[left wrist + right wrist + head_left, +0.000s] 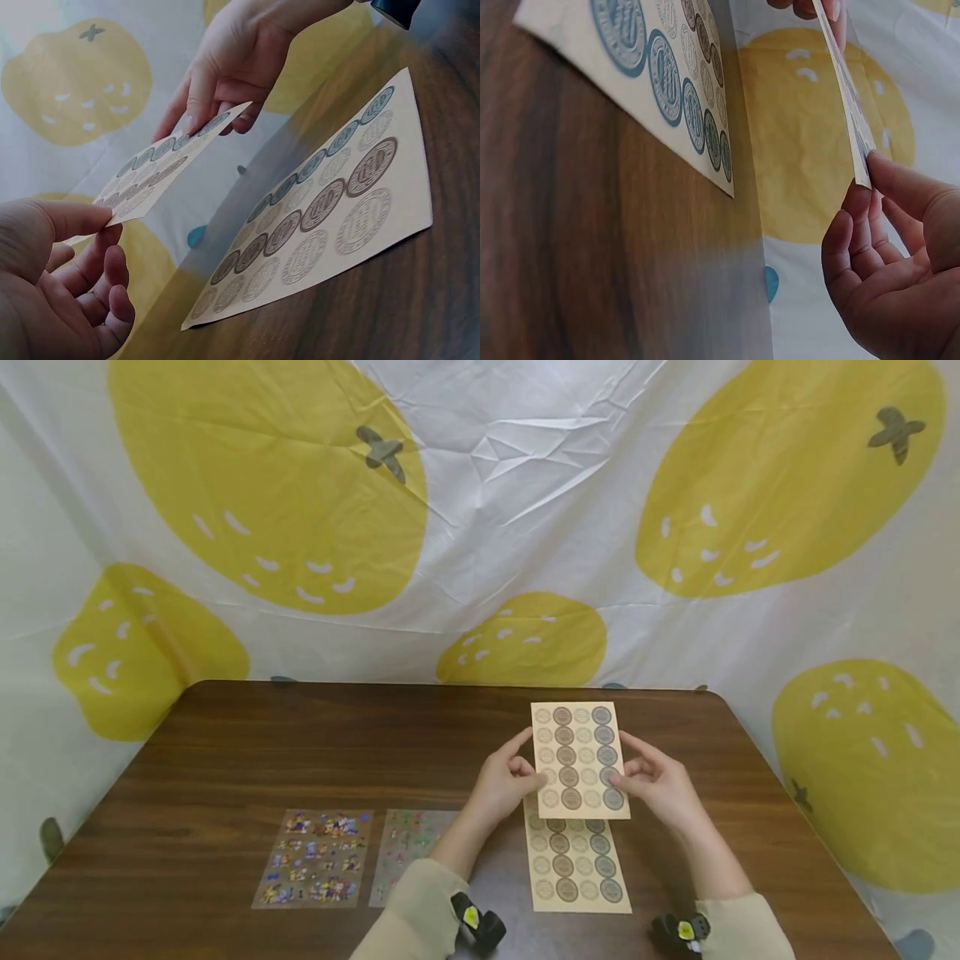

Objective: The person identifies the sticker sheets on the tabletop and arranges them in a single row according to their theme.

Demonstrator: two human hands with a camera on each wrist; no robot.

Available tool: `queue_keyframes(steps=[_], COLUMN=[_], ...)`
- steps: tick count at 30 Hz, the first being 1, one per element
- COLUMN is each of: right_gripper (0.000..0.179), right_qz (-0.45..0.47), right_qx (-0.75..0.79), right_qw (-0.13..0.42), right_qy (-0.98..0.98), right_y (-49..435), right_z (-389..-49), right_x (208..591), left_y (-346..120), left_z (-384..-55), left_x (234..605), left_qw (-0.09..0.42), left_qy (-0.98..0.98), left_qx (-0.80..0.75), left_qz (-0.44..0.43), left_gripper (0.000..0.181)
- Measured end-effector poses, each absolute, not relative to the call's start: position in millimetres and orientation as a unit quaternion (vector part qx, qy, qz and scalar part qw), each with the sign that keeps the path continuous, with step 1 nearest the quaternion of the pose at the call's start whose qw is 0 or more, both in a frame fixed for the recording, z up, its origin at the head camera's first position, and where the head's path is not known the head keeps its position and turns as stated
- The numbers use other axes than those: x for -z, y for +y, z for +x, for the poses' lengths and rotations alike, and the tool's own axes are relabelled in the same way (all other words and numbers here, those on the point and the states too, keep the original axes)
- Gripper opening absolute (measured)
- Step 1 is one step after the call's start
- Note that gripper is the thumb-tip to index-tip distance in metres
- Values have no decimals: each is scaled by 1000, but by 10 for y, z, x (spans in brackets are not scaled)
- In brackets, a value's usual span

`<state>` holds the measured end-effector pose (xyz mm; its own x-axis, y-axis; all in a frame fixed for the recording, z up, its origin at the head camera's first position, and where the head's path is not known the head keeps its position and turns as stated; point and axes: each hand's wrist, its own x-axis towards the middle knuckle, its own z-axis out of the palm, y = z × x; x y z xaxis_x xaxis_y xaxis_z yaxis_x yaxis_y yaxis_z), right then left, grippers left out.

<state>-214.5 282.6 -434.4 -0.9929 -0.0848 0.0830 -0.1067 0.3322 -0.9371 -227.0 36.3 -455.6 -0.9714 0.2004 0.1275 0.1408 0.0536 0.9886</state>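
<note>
A cream sticker sheet (pixel 573 760) with columns of round seal stickers is held up above the table. My left hand (pixel 506 781) pinches its left edge between thumb and fingers, and my right hand (pixel 660 777) pinches the right edge the same way. Beneath it a second, matching sticker sheet (pixel 577 868) lies on the wood, its top part hidden in the head view by the raised one. Both wrist views show the held sheet (pixel 161 169) tilted and clear of the lower sheet (pixel 667 82).
Left of my hands lie two clear sticker sheets on the brown table (pixel 187 827): one with colourful figures (pixel 313 860), one with small green and pink designs (pixel 405 847), partly covered by my left forearm. A white curtain (pixel 480 527) with yellow fruit prints hangs behind the table.
</note>
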Motion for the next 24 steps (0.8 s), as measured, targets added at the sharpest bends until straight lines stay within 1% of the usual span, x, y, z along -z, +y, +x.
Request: queue_keyframes(steps=[8, 16, 24], right_gripper=[75, 75, 74], right_qz=[55, 52, 50], right_qx=[-561, -549, -539], right_qw=[7, 2, -3], right_qy=[-826, -834, -841], right_y=[2942, 3048, 3155], right_z=[-2050, -1923, -1820], right_x=[4389, 4391, 4385], left_y=[436, 513, 587], left_z=[-2186, -2097, -1984], left_x=[4559, 4558, 4569], left_qw=[26, 49, 56], left_qy=[721, 726, 726], left_qx=[-680, -673, -670], left_qz=[130, 133, 142], left_gripper=[73, 73, 74])
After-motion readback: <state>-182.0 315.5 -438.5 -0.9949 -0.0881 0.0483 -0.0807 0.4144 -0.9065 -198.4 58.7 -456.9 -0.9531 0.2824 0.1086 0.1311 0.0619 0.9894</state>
